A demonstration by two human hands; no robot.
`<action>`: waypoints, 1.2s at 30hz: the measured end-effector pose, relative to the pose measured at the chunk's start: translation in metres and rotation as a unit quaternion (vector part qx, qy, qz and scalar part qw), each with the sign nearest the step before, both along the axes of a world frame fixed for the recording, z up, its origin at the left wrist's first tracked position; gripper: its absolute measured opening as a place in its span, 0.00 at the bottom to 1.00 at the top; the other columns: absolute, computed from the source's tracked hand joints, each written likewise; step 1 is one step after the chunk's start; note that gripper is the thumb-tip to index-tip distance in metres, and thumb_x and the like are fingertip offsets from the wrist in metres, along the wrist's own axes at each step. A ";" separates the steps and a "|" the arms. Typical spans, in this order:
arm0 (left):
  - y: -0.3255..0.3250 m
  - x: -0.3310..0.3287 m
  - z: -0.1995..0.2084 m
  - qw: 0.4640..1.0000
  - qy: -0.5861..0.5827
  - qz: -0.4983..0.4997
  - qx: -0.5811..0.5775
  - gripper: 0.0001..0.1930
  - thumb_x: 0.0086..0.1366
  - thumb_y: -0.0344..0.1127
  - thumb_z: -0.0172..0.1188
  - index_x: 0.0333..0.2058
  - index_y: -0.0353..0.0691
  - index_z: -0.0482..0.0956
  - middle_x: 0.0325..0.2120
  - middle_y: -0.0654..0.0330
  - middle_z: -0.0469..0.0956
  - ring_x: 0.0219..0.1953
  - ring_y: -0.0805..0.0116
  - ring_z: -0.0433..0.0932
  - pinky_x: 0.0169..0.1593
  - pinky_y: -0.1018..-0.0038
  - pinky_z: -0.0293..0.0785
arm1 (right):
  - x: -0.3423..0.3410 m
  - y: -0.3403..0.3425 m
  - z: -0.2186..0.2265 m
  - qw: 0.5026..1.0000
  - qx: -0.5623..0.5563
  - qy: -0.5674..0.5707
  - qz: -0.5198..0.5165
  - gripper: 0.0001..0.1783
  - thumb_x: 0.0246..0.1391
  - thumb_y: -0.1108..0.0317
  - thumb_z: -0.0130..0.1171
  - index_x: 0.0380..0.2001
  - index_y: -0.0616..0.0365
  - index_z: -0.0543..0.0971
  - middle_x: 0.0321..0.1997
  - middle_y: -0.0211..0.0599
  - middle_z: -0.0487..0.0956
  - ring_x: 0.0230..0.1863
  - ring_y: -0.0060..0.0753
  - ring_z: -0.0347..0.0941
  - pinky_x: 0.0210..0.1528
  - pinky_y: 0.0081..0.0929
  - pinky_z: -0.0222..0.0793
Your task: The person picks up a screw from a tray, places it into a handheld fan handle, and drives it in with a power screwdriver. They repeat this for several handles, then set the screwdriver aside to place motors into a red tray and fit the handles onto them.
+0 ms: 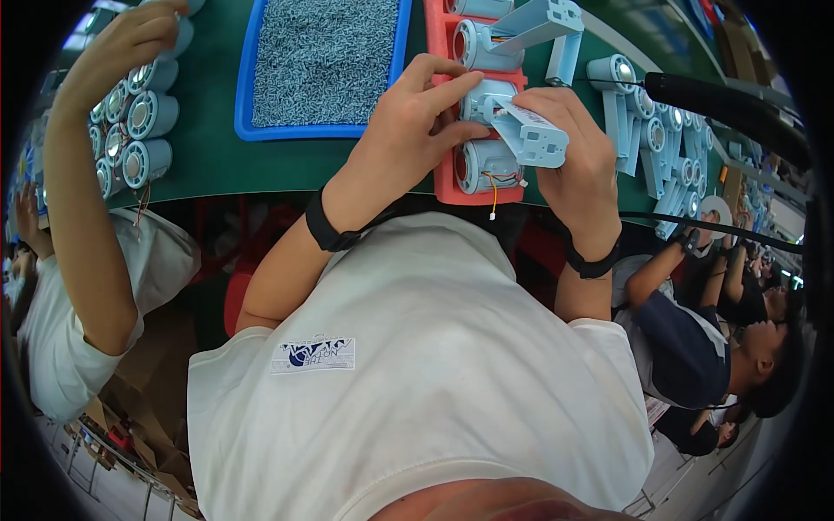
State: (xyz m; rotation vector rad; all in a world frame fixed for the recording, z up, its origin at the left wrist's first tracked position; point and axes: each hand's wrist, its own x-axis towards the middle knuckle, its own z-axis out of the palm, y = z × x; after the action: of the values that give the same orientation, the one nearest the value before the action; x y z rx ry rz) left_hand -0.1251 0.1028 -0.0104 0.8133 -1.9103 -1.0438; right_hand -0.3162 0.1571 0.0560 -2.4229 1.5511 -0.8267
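Observation:
In the middle of a red holder (446,184), a light-blue cylindrical housing (497,90) lies on its side. My left hand (415,111) grips it from the left, index finger and thumb spread along its end. My right hand (578,148) is closed on a light-blue bracket (540,142), which slants against the housing's right side. My right fingertips are partly hidden behind the bracket. Nearer me in the holder sits another housing (479,168) with loose wires and a small white connector (493,215). A farther housing (476,45) has a bracket (540,24) attached.
Left of the holder stands a blue tray (243,132) full of small screws. Several housings (148,163) stand at the left, beside another person's arm (82,200). Housings with brackets (653,135) lie at the right. A black rod (721,108) reaches in there; co-workers sit beyond.

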 end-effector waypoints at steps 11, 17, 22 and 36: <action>-0.007 0.003 -0.007 0.999 0.006 -0.018 -0.033 0.23 0.50 0.28 0.72 0.47 0.35 0.79 0.42 0.53 0.71 0.32 0.63 0.77 0.37 0.70 0.77 | 0.001 0.001 -0.003 1.000 0.000 -0.003 0.019 0.23 0.37 0.87 0.61 0.41 0.63 0.77 0.40 0.43 0.77 0.36 0.47 0.78 0.35 0.32 0.76; -0.006 0.002 -0.009 1.000 0.015 -0.014 -0.024 0.24 0.49 0.29 0.72 0.47 0.35 0.79 0.42 0.54 0.71 0.30 0.64 0.76 0.36 0.71 0.77 | 0.002 -0.002 0.003 1.000 0.003 0.018 0.025 0.23 0.37 0.88 0.60 0.41 0.62 0.77 0.39 0.42 0.77 0.34 0.46 0.78 0.34 0.32 0.75; -0.006 0.001 -0.008 0.999 0.018 -0.013 -0.024 0.24 0.49 0.29 0.73 0.47 0.35 0.79 0.42 0.54 0.71 0.30 0.65 0.76 0.35 0.72 0.77 | 0.002 -0.003 0.003 0.999 0.022 0.022 0.024 0.23 0.35 0.85 0.64 0.41 0.61 0.78 0.39 0.41 0.79 0.36 0.44 0.79 0.34 0.28 0.75; 0.000 0.004 -0.013 0.999 0.035 -0.009 -0.022 0.24 0.48 0.28 0.73 0.47 0.36 0.79 0.41 0.55 0.71 0.29 0.66 0.75 0.35 0.72 0.77 | 0.005 0.000 0.001 0.999 0.031 -0.027 0.026 0.23 0.37 0.87 0.62 0.41 0.61 0.78 0.39 0.42 0.78 0.36 0.44 0.78 0.34 0.29 0.76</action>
State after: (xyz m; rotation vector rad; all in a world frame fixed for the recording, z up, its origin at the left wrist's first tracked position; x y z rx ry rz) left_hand -0.1207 0.1031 -0.0233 0.7261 -1.8772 -1.0247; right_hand -0.3116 0.1572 0.0572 -2.3657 1.4669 -0.8161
